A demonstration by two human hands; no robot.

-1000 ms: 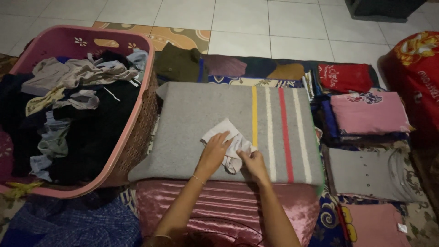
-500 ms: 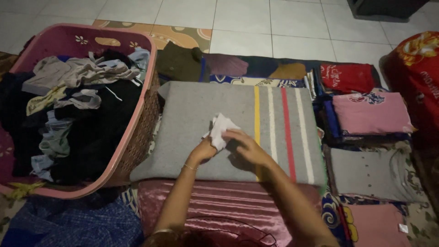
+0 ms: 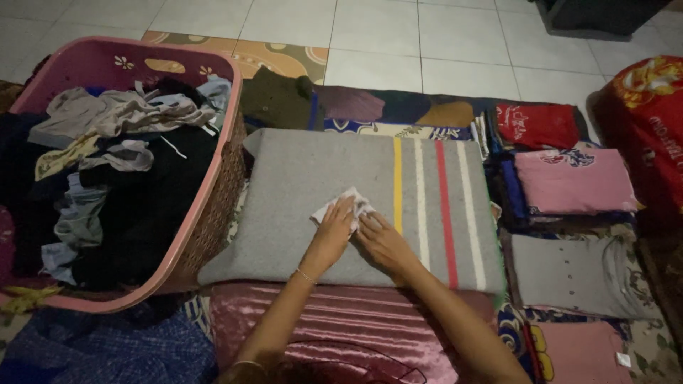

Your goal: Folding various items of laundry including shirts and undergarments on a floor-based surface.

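A small white cloth (image 3: 351,200), folded compact, lies on a grey blanket (image 3: 299,178) with yellow, white and red stripes. My left hand (image 3: 332,233) rests flat on the cloth's left part. My right hand (image 3: 380,238) presses down on its right side, fingers spread. Most of the cloth is hidden under both hands. The blanket covers a raised pad in front of me.
A pink laundry basket (image 3: 213,192) full of mixed clothes stands at the left. Folded garments lie stacked at the right: red (image 3: 537,124), pink (image 3: 576,181), grey (image 3: 569,274). A shiny pink cushion (image 3: 341,320) lies near me. A red bag (image 3: 651,114) sits far right.
The cloth went from spread out to lifted and folded, and now lies small and flat on the blanket. Both hands have come down on top of it.
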